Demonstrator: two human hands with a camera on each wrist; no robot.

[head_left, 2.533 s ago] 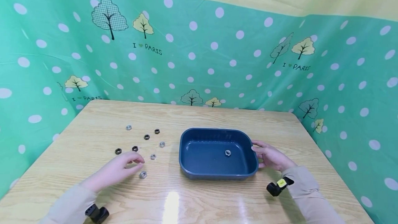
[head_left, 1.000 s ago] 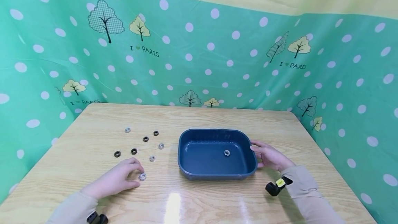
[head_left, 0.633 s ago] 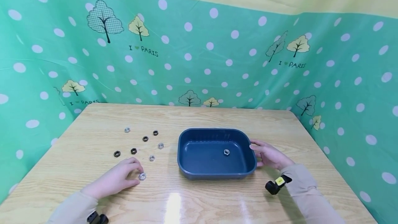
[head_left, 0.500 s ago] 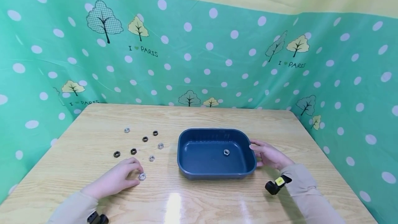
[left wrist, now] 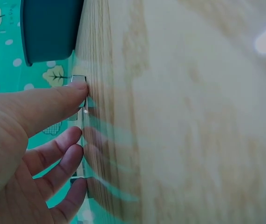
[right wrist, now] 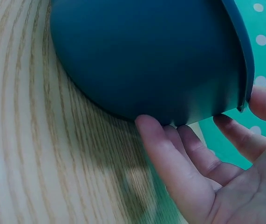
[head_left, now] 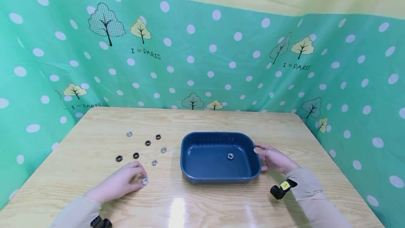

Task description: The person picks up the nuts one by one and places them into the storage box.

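My left hand point(head_left: 121, 182) pinches a silver hex nut point(head_left: 144, 181) between thumb and index finger, low over the table. In the left wrist view the thumb lies against the nut point(left wrist: 79, 80), while the other fingers stand loosely apart from it. My right hand point(head_left: 274, 158) rests at the right end of a dark blue rectangular bin point(head_left: 218, 178). Its spread fingers point(right wrist: 198, 156) touch the outer wall in the right wrist view, with one fingertip at the rim. Another silver nut point(head_left: 230, 156) lies inside the bin.
Several loose nuts lie on the wooden table point(head_left: 202, 207) beyond my left hand: black ones, such as a black nut point(head_left: 119, 158), and silver ones, such as a silver nut point(head_left: 154, 162). A green dotted curtain point(head_left: 202, 52) hangs around the table's back and sides.
My left hand has come down and toward me from above the table, and its thumb and index finger have closed on the near silver nut. The right hand has stayed at the bin.
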